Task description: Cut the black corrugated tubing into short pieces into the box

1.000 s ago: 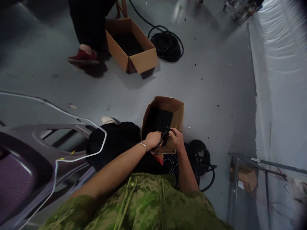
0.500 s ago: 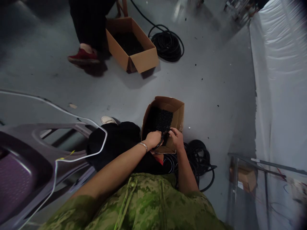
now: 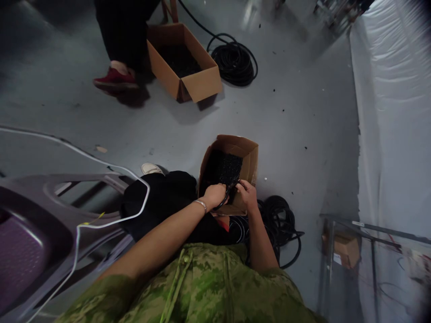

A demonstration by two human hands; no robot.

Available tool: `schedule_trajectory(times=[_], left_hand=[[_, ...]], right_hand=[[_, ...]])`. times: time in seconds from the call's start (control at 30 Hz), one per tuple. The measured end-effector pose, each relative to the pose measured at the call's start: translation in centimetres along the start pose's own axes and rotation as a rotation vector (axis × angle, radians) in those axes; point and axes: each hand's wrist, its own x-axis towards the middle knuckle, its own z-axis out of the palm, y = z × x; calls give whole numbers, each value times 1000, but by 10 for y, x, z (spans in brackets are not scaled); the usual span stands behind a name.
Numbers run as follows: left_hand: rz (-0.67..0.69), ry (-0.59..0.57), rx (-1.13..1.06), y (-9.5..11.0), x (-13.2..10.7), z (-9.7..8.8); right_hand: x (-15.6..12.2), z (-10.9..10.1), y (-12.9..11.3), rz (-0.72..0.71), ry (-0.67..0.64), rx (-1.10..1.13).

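Both my hands meet over an open cardboard box between my legs. Small black pieces lie heaped inside it. My left hand, with a bracelet at the wrist, is closed around a dark curved thing, whose kind I cannot make out; it bows out below the fingers. My right hand is pinched just to its right, at the box's near right side. Something small and dark sits at those fingertips, too dim to name. Black hose or cable lies coiled beside the box, near my right forearm.
Across the floor stands a larger cardboard box holding dark pieces, beside another black coil and a person's red shoe. A purple-grey chair and white cable are at left. A metal frame stands at right.
Hardly anything differs. Both hands stay at the same spot over the box, and the whole view has shifted very slightly.
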Motion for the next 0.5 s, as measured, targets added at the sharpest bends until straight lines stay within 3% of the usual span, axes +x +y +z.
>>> schedule_trajectory(times=[0.5], left_hand=[[-23,-37,-10,2,-2,-4]], right_hand=[[1,2,19,-59,-66,-105]])
